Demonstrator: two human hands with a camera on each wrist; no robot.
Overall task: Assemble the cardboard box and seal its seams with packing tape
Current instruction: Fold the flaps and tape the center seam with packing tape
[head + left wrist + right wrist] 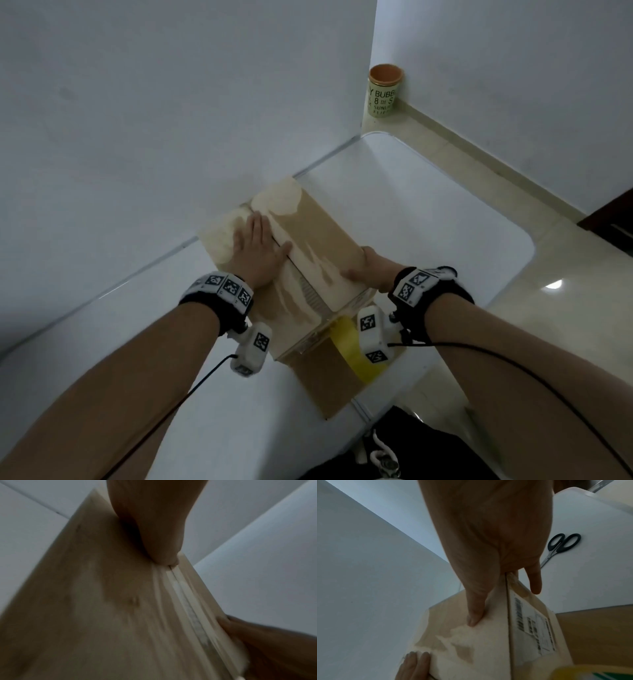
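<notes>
both hands press the box (308,253): left hand (255,248) flat beside the seam, right hand (368,270) gripping the edge; close the flaps flush before taping.

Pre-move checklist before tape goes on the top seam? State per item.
1. Top flaps of the cardboard box closed, flat: ok.
2. left hand pressing flat on the top beside the centre seam: ok.
3. right hand holding the box's right edge, thumb on top, fingers down the side: ok.
4. Seam taped already: cannot tell; the left wrist view is blurred.
5. Yellow tape roll within reach, near the right wrist by the box's near end: ok; loose end cannot tell.
6. scissors on the white table, right of the box: ok.
</notes>
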